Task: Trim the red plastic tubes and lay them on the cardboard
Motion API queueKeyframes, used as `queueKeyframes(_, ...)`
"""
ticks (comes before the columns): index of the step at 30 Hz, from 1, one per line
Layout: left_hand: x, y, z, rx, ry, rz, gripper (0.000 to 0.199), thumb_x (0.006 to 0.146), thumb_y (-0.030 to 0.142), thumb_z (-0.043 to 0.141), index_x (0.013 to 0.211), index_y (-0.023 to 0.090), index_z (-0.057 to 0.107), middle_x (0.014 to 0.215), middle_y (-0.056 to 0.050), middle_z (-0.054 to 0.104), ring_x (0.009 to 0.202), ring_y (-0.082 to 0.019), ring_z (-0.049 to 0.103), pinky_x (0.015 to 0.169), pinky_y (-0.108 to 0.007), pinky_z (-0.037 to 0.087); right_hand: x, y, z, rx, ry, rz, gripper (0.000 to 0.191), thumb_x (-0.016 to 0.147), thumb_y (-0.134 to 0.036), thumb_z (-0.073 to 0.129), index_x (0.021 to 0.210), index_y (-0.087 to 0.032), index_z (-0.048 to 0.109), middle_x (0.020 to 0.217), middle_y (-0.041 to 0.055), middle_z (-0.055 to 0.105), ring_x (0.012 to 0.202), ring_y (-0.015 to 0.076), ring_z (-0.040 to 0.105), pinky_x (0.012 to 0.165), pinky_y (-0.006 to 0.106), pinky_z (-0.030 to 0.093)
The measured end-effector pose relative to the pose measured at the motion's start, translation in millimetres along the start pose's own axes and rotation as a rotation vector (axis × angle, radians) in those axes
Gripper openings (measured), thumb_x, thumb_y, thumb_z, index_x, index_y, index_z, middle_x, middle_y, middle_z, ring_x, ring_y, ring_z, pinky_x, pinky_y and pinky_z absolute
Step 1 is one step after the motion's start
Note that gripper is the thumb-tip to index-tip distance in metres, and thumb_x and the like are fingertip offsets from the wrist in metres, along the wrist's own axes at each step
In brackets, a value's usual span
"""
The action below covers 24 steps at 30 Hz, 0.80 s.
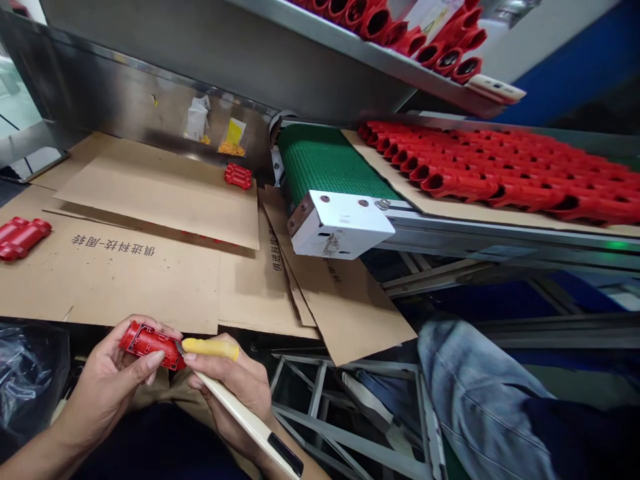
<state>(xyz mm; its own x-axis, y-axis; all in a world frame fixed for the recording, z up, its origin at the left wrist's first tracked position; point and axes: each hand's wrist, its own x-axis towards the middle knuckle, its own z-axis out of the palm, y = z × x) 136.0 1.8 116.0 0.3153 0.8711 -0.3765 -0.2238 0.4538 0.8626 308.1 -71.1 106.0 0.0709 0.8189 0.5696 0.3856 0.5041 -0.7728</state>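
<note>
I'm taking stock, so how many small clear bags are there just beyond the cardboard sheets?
2. The bag with white paper is on the left; the bag with orange pieces is just right of it. Others may be hidden.

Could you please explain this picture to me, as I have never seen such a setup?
This single view comes from a camera worn on a person's head, looking forward and down. No robot is involved: the wearer's left hand holds a red part, and the right hand, with a yellow cover on one finger, grips a pale-handled tool, its tip at the part's end. Ahead, cardboard sheets bear a few more red pieces. To the right, a conveyor with a green belt bears rows of red parts. The denim-clad leg at lower right seems to be another person's.
</note>
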Motion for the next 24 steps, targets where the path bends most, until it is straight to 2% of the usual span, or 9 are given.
queueKeyframes(3, 1, -1, -2.0, 0.001, -0.007, 0.001, 0.040, 0.070, 0.037, 0.092, 0.096, 0.015, 0.071, 0.103, -0.011, 0.075, 0.080, -0.017, 0.064, 0.060, -0.020, 0.050, 0, -1, 0, 0.002, -0.001, 0.011, 0.031, 0.095, -0.008, 0.069, 0.124, -0.020, 0.072, 0.113, 0.0091, 0.076, 0.100, 0.0182, 0.072, 0.088, 0.032, 0.062)
queueKeyframes(7, 0, -3, -2.9, -0.024, 0.009, -0.014, 0.042, 0.069, 0.037, 0.092, 0.097, 0.015, 0.070, 0.106, -0.011, 0.075, 0.073, -0.014, 0.061, 0.055, -0.019, 0.047, -1, -1, 3, 0.010, 0.016, 0.051, 0.031, 0.095, -0.007, 0.069, 0.122, -0.022, 0.072, 0.110, 0.0075, 0.078, 0.100, 0.0183, 0.073, 0.092, 0.033, 0.062)
queueKeyframes(11, -1, -3, -3.6, -0.093, 0.018, -0.057, 0.045, 0.068, 0.035, 0.094, 0.099, 0.016, 0.069, 0.104, -0.010, 0.075, 0.075, -0.013, 0.062, 0.056, -0.018, 0.046, -4, -1, 6, 0.004, 0.055, 0.062, 0.030, 0.093, -0.006, 0.071, 0.118, -0.022, 0.072, 0.108, 0.0057, 0.078, 0.100, 0.0165, 0.074, 0.091, 0.029, 0.061)
queueKeyframes(15, -1, -4, -4.6, -0.125, 0.022, -0.057, 0.045, 0.067, 0.036, 0.094, 0.100, 0.018, 0.070, 0.106, -0.009, 0.074, 0.082, -0.016, 0.064, 0.059, -0.019, 0.047, -9, -3, 6, 0.002, 0.083, 0.099, 0.032, 0.092, -0.005, 0.070, 0.118, -0.024, 0.072, 0.110, 0.0052, 0.077, 0.100, 0.0151, 0.073, 0.088, 0.024, 0.061)
queueKeyframes(18, 1, -6, -4.0, -0.124, 0.027, -0.045, 0.045, 0.068, 0.038, 0.093, 0.102, 0.019, 0.069, 0.108, -0.009, 0.073, 0.088, -0.019, 0.065, 0.060, -0.020, 0.049, -8, -2, 3, 0.008, 0.099, 0.177, 0.024, 0.093, -0.011, 0.072, 0.113, -0.024, 0.073, 0.105, 0.0039, 0.078, 0.097, 0.0152, 0.075, 0.088, 0.023, 0.061)
queueKeyframes(20, 3, -9, -3.5, -0.102, 0.030, -0.034, 0.047, 0.068, 0.039, 0.093, 0.102, 0.018, 0.068, 0.104, -0.008, 0.073, 0.082, -0.017, 0.064, 0.059, -0.020, 0.049, -5, 1, -2, 0.051, 0.042, 0.217, 0.015, 0.097, -0.020, 0.070, 0.112, -0.022, 0.070, 0.098, 0.0042, 0.078, 0.087, 0.0151, 0.076, 0.082, 0.023, 0.062)
queueKeyframes(21, 5, -10, -3.6, -0.089, 0.038, -0.027, 0.050, 0.068, 0.040, 0.094, 0.103, 0.018, 0.067, 0.101, -0.008, 0.073, 0.077, -0.016, 0.063, 0.057, -0.020, 0.049, -2, 3, -5, 0.050, -0.007, 0.193, 0.014, 0.099, -0.023, 0.068, 0.113, -0.020, 0.068, 0.097, 0.0058, 0.077, 0.085, 0.0159, 0.076, 0.080, 0.024, 0.063)
queueKeyframes(24, 13, -13, -6.4, -0.068, 0.030, 0.002, 0.067, 0.068, 0.043, 0.094, 0.120, 0.020, 0.058, 0.085, -0.002, 0.070, 0.060, -0.010, 0.055, 0.052, -0.018, 0.046, 7, 7, -13, -0.150, -0.173, -0.048, 0.015, 0.103, -0.019, 0.060, 0.117, -0.017, 0.064, 0.106, 0.0120, 0.076, 0.091, 0.0190, 0.072, 0.077, 0.029, 0.063)
